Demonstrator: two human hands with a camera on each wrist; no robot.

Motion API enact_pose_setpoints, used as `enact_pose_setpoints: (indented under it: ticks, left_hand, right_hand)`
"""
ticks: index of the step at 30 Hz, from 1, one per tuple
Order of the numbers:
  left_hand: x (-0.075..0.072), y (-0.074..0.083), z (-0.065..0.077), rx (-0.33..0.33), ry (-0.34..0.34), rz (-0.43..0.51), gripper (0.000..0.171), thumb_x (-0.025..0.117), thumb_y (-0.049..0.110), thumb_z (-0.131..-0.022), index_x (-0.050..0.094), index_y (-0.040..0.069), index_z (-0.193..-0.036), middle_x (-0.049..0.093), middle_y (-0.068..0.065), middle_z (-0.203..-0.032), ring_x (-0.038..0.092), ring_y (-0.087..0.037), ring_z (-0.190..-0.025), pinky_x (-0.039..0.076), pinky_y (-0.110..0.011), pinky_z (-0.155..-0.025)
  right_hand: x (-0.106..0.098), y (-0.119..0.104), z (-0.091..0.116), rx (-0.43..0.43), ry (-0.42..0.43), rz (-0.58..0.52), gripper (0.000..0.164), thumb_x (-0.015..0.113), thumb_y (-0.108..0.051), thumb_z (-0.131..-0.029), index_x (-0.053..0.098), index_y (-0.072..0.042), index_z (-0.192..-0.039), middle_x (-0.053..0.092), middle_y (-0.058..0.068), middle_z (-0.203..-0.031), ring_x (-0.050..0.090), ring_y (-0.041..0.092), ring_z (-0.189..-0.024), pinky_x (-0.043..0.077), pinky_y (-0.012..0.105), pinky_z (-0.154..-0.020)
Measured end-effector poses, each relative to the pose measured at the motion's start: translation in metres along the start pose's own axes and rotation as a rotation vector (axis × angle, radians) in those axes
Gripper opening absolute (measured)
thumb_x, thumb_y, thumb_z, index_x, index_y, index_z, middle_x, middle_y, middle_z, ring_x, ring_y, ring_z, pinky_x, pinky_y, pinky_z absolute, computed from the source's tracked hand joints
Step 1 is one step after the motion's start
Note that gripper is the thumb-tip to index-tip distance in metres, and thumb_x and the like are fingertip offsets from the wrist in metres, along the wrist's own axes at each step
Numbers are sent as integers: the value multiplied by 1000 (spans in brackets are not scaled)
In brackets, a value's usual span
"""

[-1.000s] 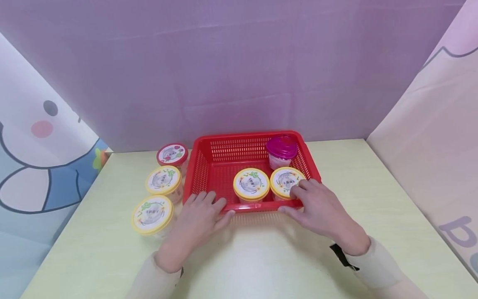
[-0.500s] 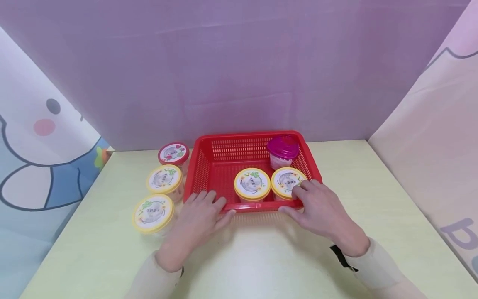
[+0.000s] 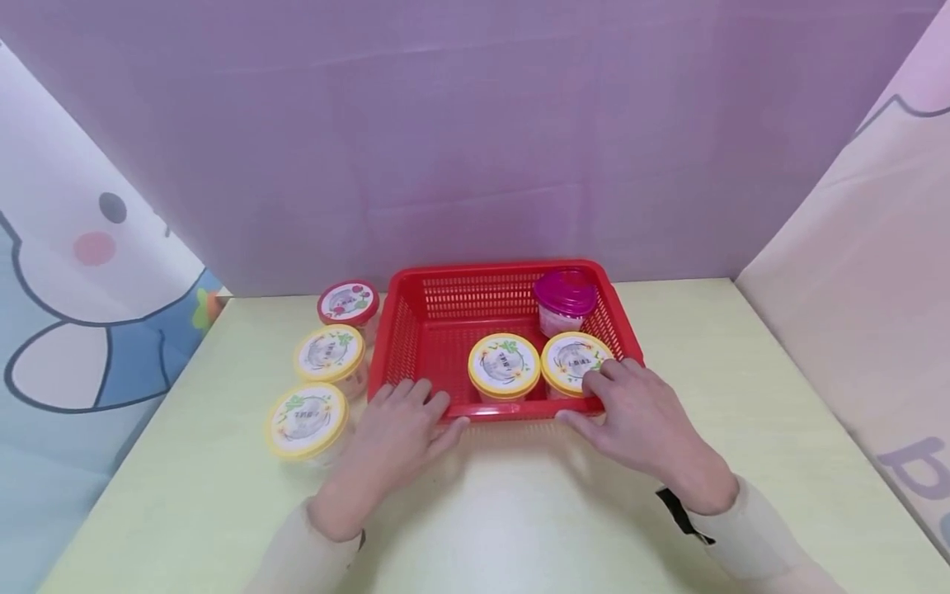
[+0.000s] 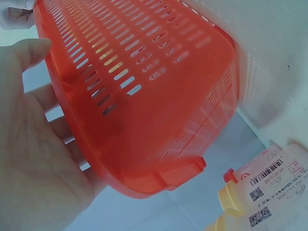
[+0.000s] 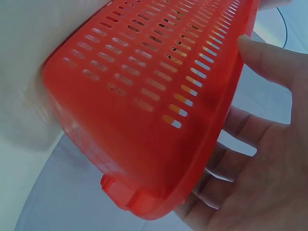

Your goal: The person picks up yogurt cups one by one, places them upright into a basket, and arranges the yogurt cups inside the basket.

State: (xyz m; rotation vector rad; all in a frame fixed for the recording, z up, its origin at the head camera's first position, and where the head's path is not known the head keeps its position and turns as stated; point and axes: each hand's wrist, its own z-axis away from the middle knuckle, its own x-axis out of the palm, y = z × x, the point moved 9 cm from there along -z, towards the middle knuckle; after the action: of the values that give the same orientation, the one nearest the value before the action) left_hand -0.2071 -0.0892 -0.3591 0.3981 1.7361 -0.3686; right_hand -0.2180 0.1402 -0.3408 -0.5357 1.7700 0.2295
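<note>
A red perforated plastic basket [image 3: 475, 297] stands at the back of the table. At its near rim, my left hand [image 3: 393, 433] grips the left corner, fingers over the edge and thumb outside. My right hand [image 3: 641, 421] holds the right corner the same way. Inside are a yellow-lidded tub [image 3: 504, 365], a second yellow-lidded tub [image 3: 570, 360] by my right fingertips, and a purple-lidded tub [image 3: 566, 297] behind. Both wrist views show the basket's slotted front wall [image 4: 139, 110], with each thumb against its outer side.
Left of the basket, a red-lidded tub [image 3: 348, 302] and two yellow-lidded tubs, one in the middle [image 3: 330, 352] and one nearest [image 3: 308, 421], stand in a row close to my left hand. A purple backdrop [image 3: 475, 140] rises right behind the basket.
The head view has shifted slightly, so the tubs and basket appear a little further right. Both hands keep the same hold on the rim.
</note>
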Motion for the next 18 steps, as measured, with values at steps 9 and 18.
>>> enact_pose_setpoints:
  ticks: [9,18]
  left_hand:
    - [-4,-6,3,-25,-7,17,40,71,53,-90,66,18,-109,63,-2,-100,58,-21,-94,52,-45,-90]
    - [-6,-20,14,-51,27,28,75,64,64,-89,54,17,-146,52,-18,-142,45,-39,-133,35,-63,-110]
  right_hand:
    - [1,1,0,13,-12,5,47,81,-49,-82,71,-7,-99,59,4,-87,53,23,-82,48,40,-70]
    - [4,2,-1,23,-29,2,48,81,-49,-82,71,-7,-102,59,4,-88,52,23,-81,48,40,-70]
